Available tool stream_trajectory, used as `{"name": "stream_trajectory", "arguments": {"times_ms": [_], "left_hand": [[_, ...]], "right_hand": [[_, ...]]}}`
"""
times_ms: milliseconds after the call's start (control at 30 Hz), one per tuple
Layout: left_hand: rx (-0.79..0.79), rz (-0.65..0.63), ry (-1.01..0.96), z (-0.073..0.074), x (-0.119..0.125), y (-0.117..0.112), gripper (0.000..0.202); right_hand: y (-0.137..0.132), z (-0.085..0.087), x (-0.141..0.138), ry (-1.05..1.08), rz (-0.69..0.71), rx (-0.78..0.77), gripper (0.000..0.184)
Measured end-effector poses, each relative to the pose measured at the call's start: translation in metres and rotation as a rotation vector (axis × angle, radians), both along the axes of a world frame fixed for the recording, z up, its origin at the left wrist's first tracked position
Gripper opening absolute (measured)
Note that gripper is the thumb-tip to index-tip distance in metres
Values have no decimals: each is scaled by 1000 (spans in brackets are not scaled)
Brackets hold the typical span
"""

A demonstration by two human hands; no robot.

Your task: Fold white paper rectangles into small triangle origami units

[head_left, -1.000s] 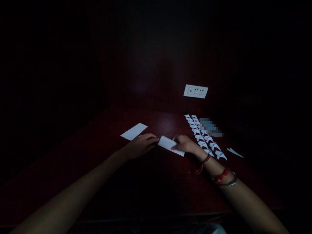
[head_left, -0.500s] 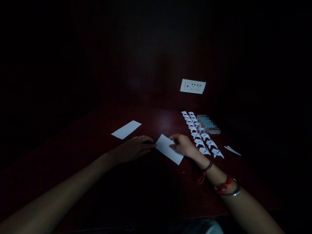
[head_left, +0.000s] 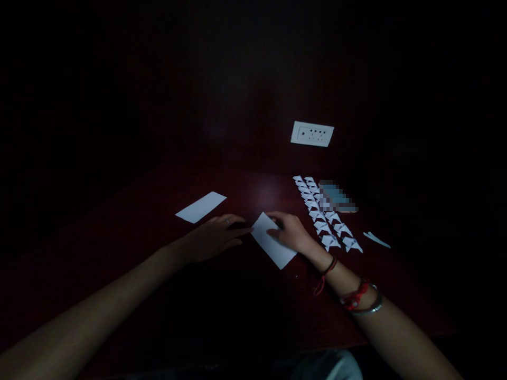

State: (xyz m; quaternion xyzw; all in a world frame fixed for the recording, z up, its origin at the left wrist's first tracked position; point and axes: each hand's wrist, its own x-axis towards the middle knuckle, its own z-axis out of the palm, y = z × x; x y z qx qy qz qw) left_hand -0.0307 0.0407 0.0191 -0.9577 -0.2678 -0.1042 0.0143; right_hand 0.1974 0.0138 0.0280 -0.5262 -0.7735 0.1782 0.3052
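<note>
A white sheet of paper lies at a slant on the dark red table. My right hand grips its right side, thumb on top and the other fingers curled at the far edge. To the left, my left hand has its fingers stretched apart, and the index fingertip touches or nearly touches the sheet's left edge. Another white paper strip rests flat beyond my left hand. Beside my right hand stand two rows of small folded paper pieces, several in each row.
A flat object with a pixelated screen, like a phone, lies against the folded rows. Thin white strips are at the far right. A socket plate is on the back wall. The surroundings are very dark.
The sheet has turned slightly, its near corner swinging left, with my right hand moving along with it. My left hand stays spread beside it. The whole view has shifted a little.
</note>
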Motion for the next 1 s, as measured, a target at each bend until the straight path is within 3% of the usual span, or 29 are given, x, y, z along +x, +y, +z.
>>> {"name": "stream_trajectory", "arguments": {"times_ms": [133, 400, 600, 800, 1000], "left_hand": [[7, 11, -3, -2, 0, 2, 36], [76, 22, 15, 5, 3, -6, 38], [-18, 9, 0, 2, 4, -14, 38], [-31, 23, -25, -10, 1, -9, 41], [1, -13, -34, -12, 0, -7, 37]], "right_hand": [[1, -1, 1, -71, 3, 71, 18], [-1, -6, 1, -70, 33, 130, 16], [-2, -5, 0, -91, 44, 217, 15], [-2, -7, 1, -173, 200, 238, 20], [-2, -11, 3, -293, 348, 235, 23]]}}
